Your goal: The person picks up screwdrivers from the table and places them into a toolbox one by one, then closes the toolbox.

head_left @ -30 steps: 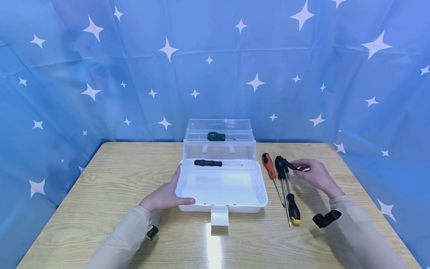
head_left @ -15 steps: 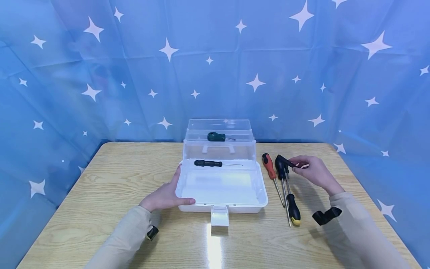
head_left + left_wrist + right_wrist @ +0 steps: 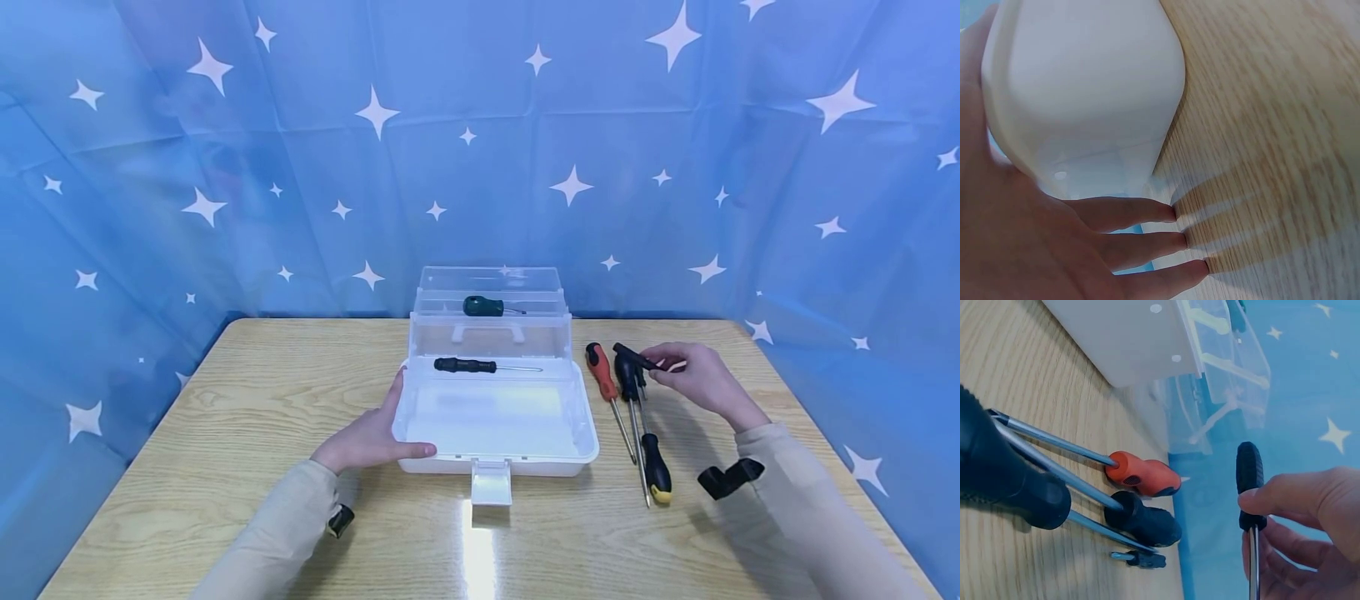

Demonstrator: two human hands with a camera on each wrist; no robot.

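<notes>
My left hand (image 3: 375,437) rests on the near left corner of a white toolbox (image 3: 491,467), thumb lying on the front rim. Its other fingers are straight and reach down beside the box in the left wrist view. My right hand (image 3: 697,379) pinches a screwdriver (image 3: 1249,481) by its black handle, between thumb and fingers. Its metal shaft runs down past the palm in the right wrist view. In the head view the handle slants above a black screwdriver (image 3: 626,379) on the table, next to an orange-red one (image 3: 600,367).
The toolbox's clear lid (image 3: 491,279) stands raised at the back, with a green-handled screwdriver (image 3: 483,306) in it. A thin black screwdriver (image 3: 465,365) lies along the box's back part. A yellow-tipped black screwdriver (image 3: 657,471) and a short black one (image 3: 1150,559) lie on the wooden table (image 3: 300,367).
My right hand has risen slightly and shifted a little left with the black-handled screwdriver, whose handle now lies flatter and higher over the others. My left hand and the toolbox have not moved.
</notes>
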